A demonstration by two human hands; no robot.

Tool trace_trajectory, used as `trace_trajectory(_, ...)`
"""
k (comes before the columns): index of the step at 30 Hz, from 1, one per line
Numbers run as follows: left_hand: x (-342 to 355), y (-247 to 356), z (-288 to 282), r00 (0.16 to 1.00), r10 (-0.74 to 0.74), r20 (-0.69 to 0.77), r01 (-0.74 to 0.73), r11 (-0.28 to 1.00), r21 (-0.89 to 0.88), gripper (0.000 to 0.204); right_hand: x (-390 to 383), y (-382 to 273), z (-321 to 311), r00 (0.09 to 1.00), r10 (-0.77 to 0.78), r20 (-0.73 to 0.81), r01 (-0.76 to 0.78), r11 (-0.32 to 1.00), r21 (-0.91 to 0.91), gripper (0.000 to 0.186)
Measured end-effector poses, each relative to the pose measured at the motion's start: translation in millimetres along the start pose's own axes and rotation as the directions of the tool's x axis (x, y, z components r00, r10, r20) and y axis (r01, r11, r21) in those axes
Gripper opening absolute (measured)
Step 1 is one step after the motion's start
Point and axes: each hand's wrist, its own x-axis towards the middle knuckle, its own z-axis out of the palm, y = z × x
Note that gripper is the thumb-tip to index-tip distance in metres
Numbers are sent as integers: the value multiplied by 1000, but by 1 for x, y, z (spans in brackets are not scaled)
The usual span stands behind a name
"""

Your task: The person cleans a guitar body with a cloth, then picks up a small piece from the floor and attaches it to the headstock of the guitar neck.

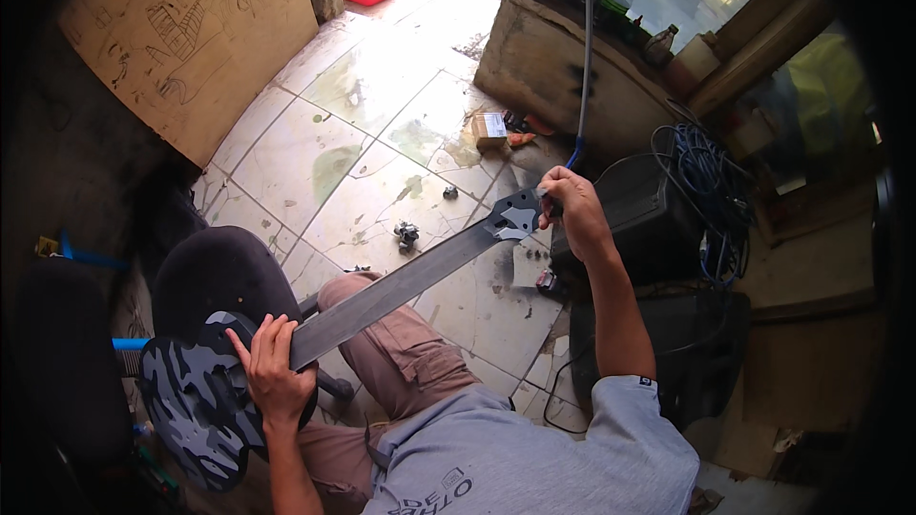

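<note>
An electric guitar without strings lies slantwise across my lap, its body (196, 410) painted in black and grey camouflage. The long dark neck (391, 296) runs up to the right and ends in a headstock (515, 216) with the same pattern and several holes. My left hand (277, 372) grips the guitar where neck meets body, fingers over the edge. At the headstock's tip, the fingers of my right hand (572, 205) are closed on its end. Something small and pale shows by those fingertips; I cannot make out what it is.
A dark padded chair (215, 272) stands under the guitar body. Small metal parts (406, 234) and a cardboard box (489, 131) lie on the tiled floor. Close to my right hand hang a grey hose (585, 57) and, farther right, coiled cable (711, 172) over black cases (630, 219).
</note>
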Motion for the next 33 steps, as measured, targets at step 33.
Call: trace_trajectory(33, -1, -1, 1, 1000, 17, 20, -18, 1000, 16, 52, 20, 6, 2, 861, 88, 500, 328, 655, -681, 21)
